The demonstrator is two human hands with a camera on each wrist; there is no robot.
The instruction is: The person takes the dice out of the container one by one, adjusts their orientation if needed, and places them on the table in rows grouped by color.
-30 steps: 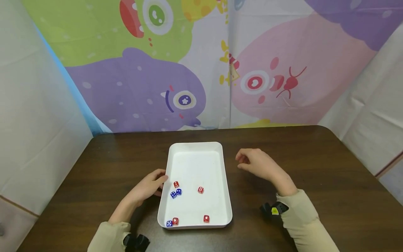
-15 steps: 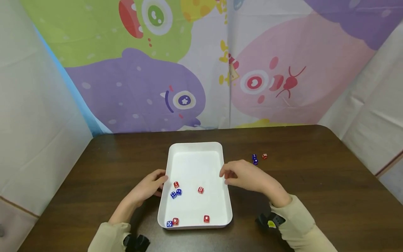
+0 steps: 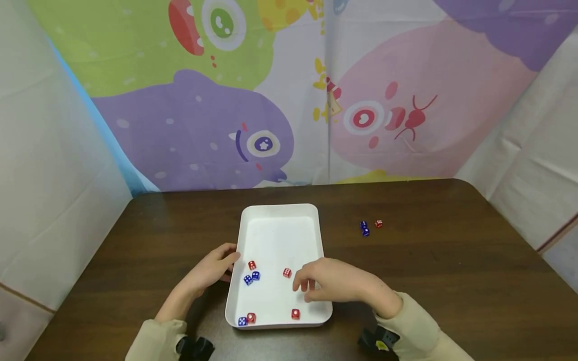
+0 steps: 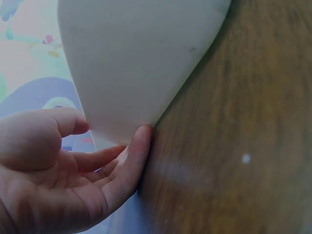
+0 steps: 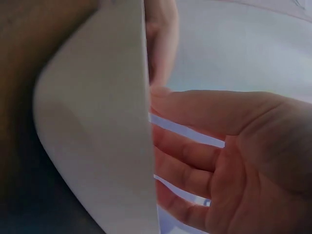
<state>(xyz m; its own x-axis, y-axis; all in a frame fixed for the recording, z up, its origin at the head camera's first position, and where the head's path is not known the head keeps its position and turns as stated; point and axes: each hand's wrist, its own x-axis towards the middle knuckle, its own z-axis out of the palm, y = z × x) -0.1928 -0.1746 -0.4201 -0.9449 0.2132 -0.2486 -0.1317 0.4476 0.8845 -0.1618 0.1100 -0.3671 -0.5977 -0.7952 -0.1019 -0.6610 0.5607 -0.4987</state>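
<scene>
In the head view, a white rectangular tray [image 3: 282, 235] lies on the table with several red and blue dice in it. My left hand [image 3: 211, 268] holds the tray's left side, thumb at the rim and fingers against the outer wall, as the left wrist view also shows. Over the tray's right part hovers my right hand [image 3: 336, 283], fingers loosely bent, no die visible between them. Closest to its fingertips is a red die [image 3: 287, 273]; another red die [image 3: 295, 314] sits below. Two blue dice [image 3: 256, 276] and a red die [image 3: 252, 264] cluster at left.
At the tray's near left corner, a blue die [image 3: 242, 321] and a red die [image 3: 251, 317] touch. Right of the tray, two blue dice [image 3: 366, 231] and one red die [image 3: 379, 223] lie on the brown table [image 3: 433, 240]. A patterned cloth [image 3: 194, 130] hangs behind.
My right hand has moved left and toward me, from beside the tray to over it, uncovering the dice on the table. My left hand and the tray have stayed put.
</scene>
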